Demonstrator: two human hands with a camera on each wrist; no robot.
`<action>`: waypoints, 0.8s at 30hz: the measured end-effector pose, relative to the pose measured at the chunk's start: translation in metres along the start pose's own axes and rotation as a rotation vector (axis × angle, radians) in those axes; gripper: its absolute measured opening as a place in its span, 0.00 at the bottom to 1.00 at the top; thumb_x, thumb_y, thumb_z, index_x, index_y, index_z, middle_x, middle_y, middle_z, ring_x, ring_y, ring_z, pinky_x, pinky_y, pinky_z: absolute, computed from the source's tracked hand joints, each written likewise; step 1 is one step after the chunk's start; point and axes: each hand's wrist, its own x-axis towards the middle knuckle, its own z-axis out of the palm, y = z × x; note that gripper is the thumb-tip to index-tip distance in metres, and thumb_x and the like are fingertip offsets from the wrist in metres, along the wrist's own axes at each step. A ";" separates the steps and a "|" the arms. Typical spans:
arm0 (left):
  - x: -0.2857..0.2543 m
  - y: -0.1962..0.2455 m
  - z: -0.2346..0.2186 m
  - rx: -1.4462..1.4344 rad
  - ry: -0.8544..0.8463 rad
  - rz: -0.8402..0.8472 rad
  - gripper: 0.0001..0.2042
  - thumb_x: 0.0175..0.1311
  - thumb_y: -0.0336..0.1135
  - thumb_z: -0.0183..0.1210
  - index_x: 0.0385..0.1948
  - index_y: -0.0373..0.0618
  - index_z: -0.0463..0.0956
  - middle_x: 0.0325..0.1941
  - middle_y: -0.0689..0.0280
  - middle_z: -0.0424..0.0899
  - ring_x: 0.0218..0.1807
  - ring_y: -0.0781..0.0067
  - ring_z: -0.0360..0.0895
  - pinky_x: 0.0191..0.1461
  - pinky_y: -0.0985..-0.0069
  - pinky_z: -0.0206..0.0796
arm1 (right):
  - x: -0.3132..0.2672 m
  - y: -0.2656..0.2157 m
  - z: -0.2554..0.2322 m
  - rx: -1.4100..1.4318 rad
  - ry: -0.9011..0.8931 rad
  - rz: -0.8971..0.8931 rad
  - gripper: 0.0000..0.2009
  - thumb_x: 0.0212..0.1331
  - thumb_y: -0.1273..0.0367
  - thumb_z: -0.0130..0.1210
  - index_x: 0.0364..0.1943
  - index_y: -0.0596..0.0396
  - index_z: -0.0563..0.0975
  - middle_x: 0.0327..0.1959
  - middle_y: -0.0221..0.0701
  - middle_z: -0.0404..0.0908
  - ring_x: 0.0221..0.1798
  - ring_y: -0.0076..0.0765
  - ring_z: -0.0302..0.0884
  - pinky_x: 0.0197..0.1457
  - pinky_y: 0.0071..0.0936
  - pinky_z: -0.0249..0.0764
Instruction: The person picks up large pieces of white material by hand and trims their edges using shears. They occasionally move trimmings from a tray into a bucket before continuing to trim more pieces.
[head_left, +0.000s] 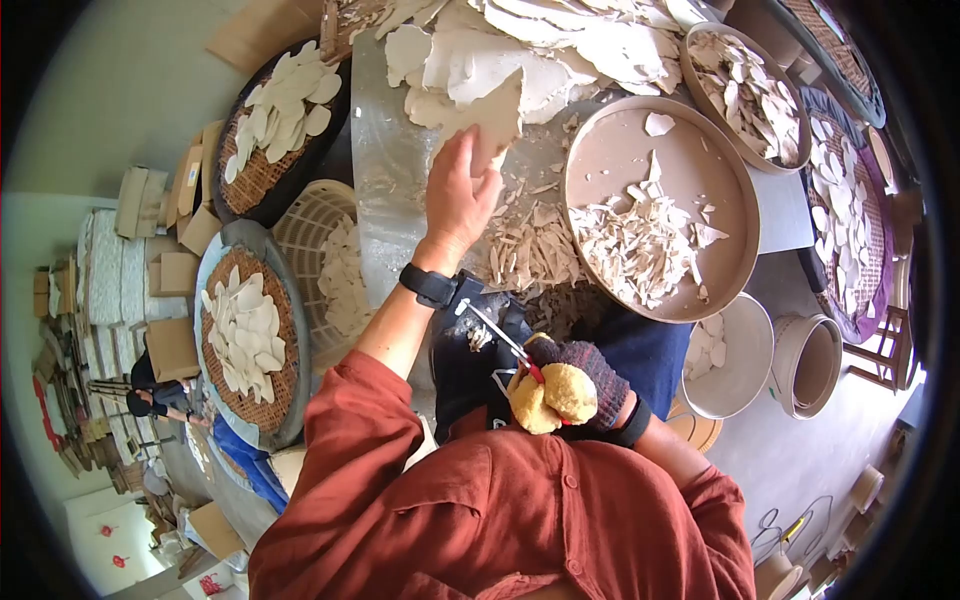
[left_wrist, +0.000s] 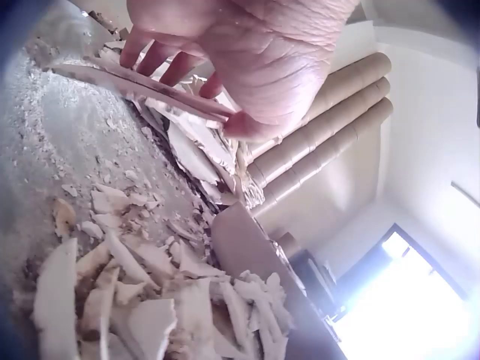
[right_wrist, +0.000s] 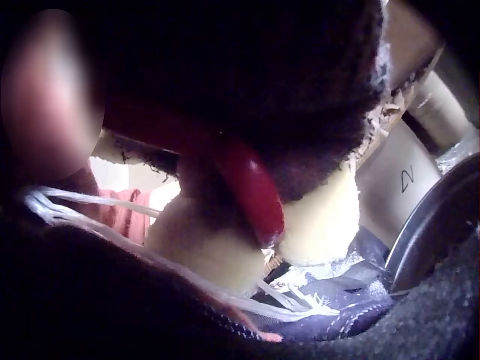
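Note:
In the head view my bare left hand (head_left: 462, 200) reaches over the metal table and pinches a thin, pale, flat sheet (head_left: 492, 118) with a ragged edge. From the left wrist view, the sheet (left_wrist: 142, 91) shows edge-on between the thumb and fingers. My right hand (head_left: 592, 368), in a dark knitted glove, holds scissors (head_left: 497, 330) close to my lap, blades pointing up and left. Yellow sponge padding (head_left: 552, 398) surrounds their handle. The right wrist view shows the red handle (right_wrist: 255, 191) up close; dark glove fabric hides most of the grip.
A heap of larger pale sheets (head_left: 590, 50) covers the table's far side. Narrow offcuts (head_left: 530, 245) lie near its front edge, beside a round tray (head_left: 738, 235) holding more scraps. Woven trays with pale pieces (head_left: 245, 335) stand left, near a plastic basket (head_left: 300, 225). Buckets (head_left: 805, 365) stand right.

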 end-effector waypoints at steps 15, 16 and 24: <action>0.003 -0.024 -0.112 -1.050 0.185 -0.471 0.15 0.63 0.30 0.52 0.50 0.35 0.67 0.43 0.62 0.78 0.41 0.72 0.77 0.44 0.77 0.71 | -0.018 0.052 0.016 0.936 0.056 0.263 0.12 0.52 0.72 0.56 0.42 0.57 0.74 0.37 0.32 0.79 0.42 0.31 0.78 0.47 0.27 0.74; -0.004 -0.011 -0.112 -1.029 0.115 -0.484 0.17 0.61 0.28 0.53 0.51 0.35 0.66 0.44 0.61 0.78 0.43 0.72 0.77 0.46 0.77 0.71 | -0.018 0.061 0.019 1.200 0.056 0.253 0.12 0.54 0.73 0.55 0.43 0.58 0.74 0.39 0.32 0.79 0.44 0.29 0.77 0.51 0.27 0.74; -0.050 0.026 -0.084 -0.928 -0.304 -0.538 0.23 0.56 0.23 0.55 0.56 0.34 0.61 0.50 0.59 0.75 0.50 0.73 0.75 0.54 0.76 0.68 | -0.008 0.062 0.023 1.793 0.107 0.214 0.13 0.60 0.72 0.53 0.48 0.59 0.69 0.45 0.34 0.74 0.49 0.35 0.74 0.56 0.35 0.72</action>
